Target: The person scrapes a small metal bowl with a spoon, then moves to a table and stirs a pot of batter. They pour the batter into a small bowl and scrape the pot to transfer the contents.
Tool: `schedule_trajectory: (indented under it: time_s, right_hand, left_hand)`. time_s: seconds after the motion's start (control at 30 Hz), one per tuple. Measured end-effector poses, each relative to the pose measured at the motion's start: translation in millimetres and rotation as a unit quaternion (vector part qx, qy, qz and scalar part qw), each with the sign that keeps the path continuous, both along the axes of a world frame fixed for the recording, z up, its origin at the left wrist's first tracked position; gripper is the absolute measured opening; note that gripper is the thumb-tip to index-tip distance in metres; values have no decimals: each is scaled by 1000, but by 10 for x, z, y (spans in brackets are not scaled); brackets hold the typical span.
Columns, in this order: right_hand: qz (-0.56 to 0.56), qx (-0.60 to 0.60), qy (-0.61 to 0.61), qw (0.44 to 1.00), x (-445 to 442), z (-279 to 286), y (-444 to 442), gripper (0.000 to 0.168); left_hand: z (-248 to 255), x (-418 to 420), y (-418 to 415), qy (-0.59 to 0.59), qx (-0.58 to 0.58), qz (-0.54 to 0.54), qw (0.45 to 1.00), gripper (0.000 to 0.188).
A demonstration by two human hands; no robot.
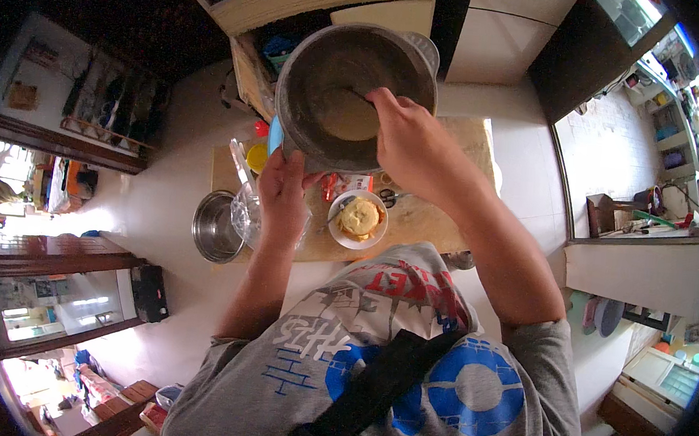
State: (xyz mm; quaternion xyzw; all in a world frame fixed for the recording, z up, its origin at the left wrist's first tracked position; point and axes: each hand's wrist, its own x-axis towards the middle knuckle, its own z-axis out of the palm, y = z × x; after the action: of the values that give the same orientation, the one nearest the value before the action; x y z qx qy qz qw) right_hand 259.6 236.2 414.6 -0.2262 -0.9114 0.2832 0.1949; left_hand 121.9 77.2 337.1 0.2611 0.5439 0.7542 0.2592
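A large grey metal pot is tilted above the table, its mouth facing me, with some pale liquid or batter inside. My left hand grips the pot at its lower left rim or handle. Inside the mouth, my right hand holds a thin dark utensil handle; its far end is hard to make out in the pot. Beneath the pot, a white plate carries a stack of round yellowish flatbreads, with a metal spoon or fork resting at its left side.
On the wooden table are scissors, a red and white packet, a yellow lid and clear plastic wrapping. A stainless steel pot stands at the table's left edge. An open wooden cabinet is beyond.
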Motion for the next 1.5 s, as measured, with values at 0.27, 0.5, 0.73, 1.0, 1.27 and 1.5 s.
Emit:
schedule_trajectory:
  time_s: [0.27, 0.5, 0.73, 1.0, 1.27, 1.5]
  right_hand:
    - [-65, -379, 188, 904, -440, -351, -181, 31]
    - [-53, -529, 133, 836, -500, -299, -374, 33]
    - [-30, -190, 152, 969, -335, -276, -186, 23]
    - [74, -111, 56, 989, -218, -168, -192, 25]
    - [154, 8, 42, 987, -116, -115, -224, 41]
    - [143, 56, 92, 984, -63, 12, -198, 52]
  left_hand:
    - [-223, 140, 120, 48, 9, 5, 999, 49]
    - [-286, 152, 110, 67, 11, 19, 997, 46]
    - [-293, 51, 55, 53, 36, 35, 997, 43]
    - [-174, 101, 68, 18, 87, 68, 994, 36]
    - [-138, 89, 27, 17, 79, 57, 995, 38]
    - [-133, 83, -6, 23, 71, 59, 996, 33]
